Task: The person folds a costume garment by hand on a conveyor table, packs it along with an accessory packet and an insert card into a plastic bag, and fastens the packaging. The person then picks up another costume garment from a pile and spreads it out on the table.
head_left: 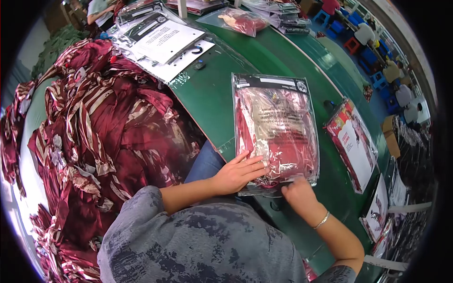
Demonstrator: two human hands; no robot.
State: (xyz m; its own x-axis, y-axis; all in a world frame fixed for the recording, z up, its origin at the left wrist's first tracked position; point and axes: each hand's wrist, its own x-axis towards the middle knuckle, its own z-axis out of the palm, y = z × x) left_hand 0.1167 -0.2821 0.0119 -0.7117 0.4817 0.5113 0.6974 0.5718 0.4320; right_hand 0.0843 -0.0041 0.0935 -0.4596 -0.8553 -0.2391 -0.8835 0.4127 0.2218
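A clear plastic bag (288, 118) with a black printed header lies flat on the green table, and folded red and cream striped clothing shows through it. My left hand (240, 173) rests on the bag's lower left part, fingers stretched out over the plastic. At the bag's lower right edge is my right hand (300, 195), its fingers curled in. It appears to pinch the bag's near edge, though the fingertips are partly hidden. A bracelet (322, 220) circles the right wrist.
A big heap of red and striped garments (108, 127) lies at left. Printed sheets in plastic sleeves (165, 40) and another bagged garment (238, 21) sit toward the back. Packaged costumes (353, 144) line the table's right side. Other people and stools (351, 45) are beyond.
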